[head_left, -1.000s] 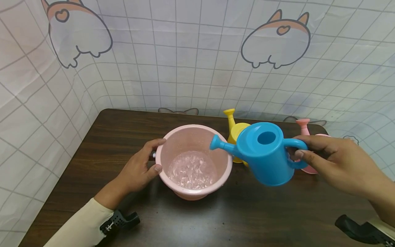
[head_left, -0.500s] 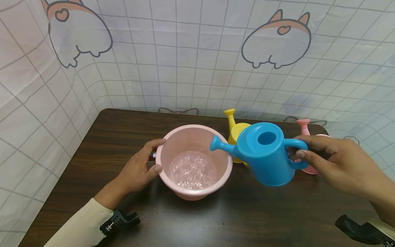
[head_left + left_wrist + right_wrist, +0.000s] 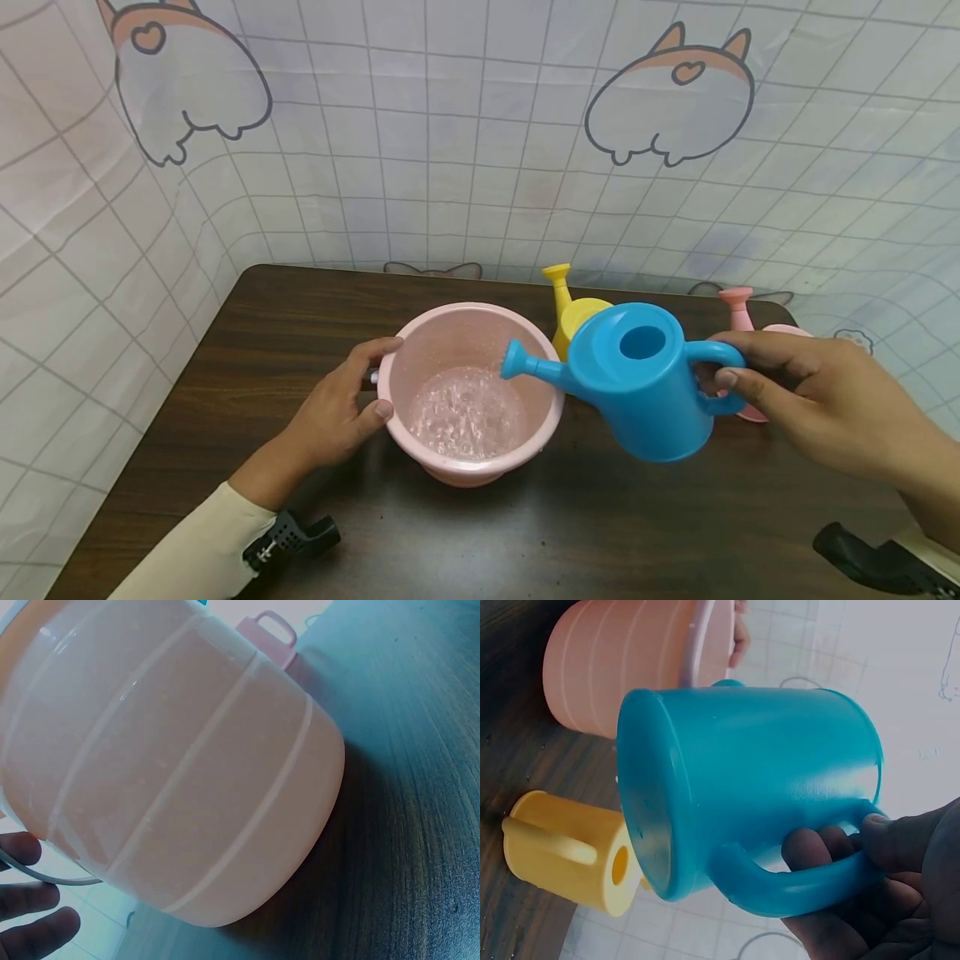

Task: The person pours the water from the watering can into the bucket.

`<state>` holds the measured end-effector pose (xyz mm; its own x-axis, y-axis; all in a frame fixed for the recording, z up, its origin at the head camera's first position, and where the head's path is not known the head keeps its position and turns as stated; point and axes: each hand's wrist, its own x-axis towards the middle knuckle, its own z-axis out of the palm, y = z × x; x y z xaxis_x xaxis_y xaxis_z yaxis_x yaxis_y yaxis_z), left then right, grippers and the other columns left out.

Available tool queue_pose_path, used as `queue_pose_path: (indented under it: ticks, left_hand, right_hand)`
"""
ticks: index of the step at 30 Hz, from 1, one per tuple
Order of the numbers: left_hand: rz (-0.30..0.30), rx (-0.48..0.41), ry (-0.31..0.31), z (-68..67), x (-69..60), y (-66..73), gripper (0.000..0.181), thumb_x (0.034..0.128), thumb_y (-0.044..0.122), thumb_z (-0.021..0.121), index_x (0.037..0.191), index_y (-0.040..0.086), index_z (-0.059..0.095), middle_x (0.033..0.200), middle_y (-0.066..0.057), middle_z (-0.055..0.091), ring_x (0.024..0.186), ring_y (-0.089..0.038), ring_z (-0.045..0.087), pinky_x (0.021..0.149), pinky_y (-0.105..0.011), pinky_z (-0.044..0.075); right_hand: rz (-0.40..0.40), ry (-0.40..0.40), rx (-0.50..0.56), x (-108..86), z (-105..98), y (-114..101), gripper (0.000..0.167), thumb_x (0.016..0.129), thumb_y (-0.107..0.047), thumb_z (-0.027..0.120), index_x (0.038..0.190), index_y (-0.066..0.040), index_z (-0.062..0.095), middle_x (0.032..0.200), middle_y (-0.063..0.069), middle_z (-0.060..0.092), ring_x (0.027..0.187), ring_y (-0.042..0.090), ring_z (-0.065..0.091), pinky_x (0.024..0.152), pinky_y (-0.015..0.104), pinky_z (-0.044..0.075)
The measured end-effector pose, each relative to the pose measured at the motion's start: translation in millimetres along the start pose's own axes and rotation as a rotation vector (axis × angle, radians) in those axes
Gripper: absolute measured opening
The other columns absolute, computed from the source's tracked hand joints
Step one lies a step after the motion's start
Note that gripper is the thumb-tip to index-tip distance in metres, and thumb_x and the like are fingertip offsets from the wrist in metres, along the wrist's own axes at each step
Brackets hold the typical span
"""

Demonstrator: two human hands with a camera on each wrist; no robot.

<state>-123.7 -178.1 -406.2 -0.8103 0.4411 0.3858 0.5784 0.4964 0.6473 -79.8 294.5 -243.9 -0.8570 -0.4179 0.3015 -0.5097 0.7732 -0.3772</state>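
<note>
Clearly, the blue watering can (image 3: 637, 383) was in the air at the right of the pink bucket (image 3: 468, 475), tipped slightly towards it, with its spout (image 3: 536, 365) reaching over the bucket's rim. The right hand (image 3: 832, 392) grasped the can's looped handle, fingers curled round it and thumb pressed on top. Water (image 3: 465, 417) glinted in the bottom of the bucket. At the bucket's other side, the left hand (image 3: 345, 408) held the rim between thumb and forefinger, with other fingertips by the wire handle (image 3: 60, 880). Behind the blue can stood a yellow watering can (image 3: 585, 313), and beyond the right hand, a pink watering can (image 3: 739, 315), partly hidden. Bucket and spare cans rested on a dark wooden table (image 3: 487, 546), before a grid-patterned cloth (image 3: 465, 183).
</note>
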Motion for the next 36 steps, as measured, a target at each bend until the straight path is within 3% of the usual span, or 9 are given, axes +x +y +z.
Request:
queue_pose_path:
  ticks: [10, 21, 27, 36]
  left_hand:
    - [-0.008, -0.005, -0.008, 0.1, -0.2, 1.1, 0.071, 0.0998, 0.067, 0.042, 0.154, 0.024, 0.032, 0.143, -0.012, 0.053, 0.113, -0.029, 0.065, 0.087, -0.055, 0.056]
    - [0.0, -0.016, -0.006, -0.8, 1.0, 1.5, 0.067, 0.1001, 0.061, 0.048, 0.154, 0.023, 0.032, 0.145, -0.012, 0.051, 0.113, -0.03, 0.065, 0.087, -0.055, 0.056]
    - [-0.006, -0.019, -0.009, -0.7, 1.2, 1.5, 0.067, 0.0998, 0.059, 0.05, 0.154, 0.023, 0.032, 0.144, -0.013, 0.052, 0.112, -0.031, 0.064, 0.087, -0.055, 0.056]
    - [-0.006, -0.017, -0.002, 0.5, -0.4, 1.7, 0.068, 0.1001, 0.062, 0.047, 0.153, 0.022, 0.033, 0.144, -0.013, 0.052, 0.111, -0.03, 0.066, 0.086, -0.055, 0.057]
  right_hand:
    - [-0.034, 0.009, 0.014, 1.6, -0.9, 1.6, 0.033, 0.089, 0.004, 0.076, 0.12, -0.007, 0.073, 0.094, -0.013, 0.073, 0.069, 0.003, 0.059, 0.054, 0.016, 0.042]
    - [-0.013, -0.004, 0.015, 1.9, -2.6, 2.0, 0.031, 0.09, 0.001, 0.075, 0.12, -0.009, 0.072, 0.091, -0.012, 0.073, 0.066, 0.003, 0.059, 0.051, 0.017, 0.043]
    - [-0.013, -0.02, -0.001, 1.7, -3.1, 3.0, 0.03, 0.092, -0.001, 0.074, 0.121, -0.007, 0.072, 0.092, -0.006, 0.073, 0.057, 0.003, 0.055, 0.045, 0.02, 0.037]
    - [0.012, -0.046, -0.026, 2.8, -4.6, -0.1, 0.031, 0.094, -0.003, 0.073, 0.124, -0.006, 0.07, 0.092, 0.0, 0.076, 0.057, 0.002, 0.054, 0.044, 0.022, 0.037]
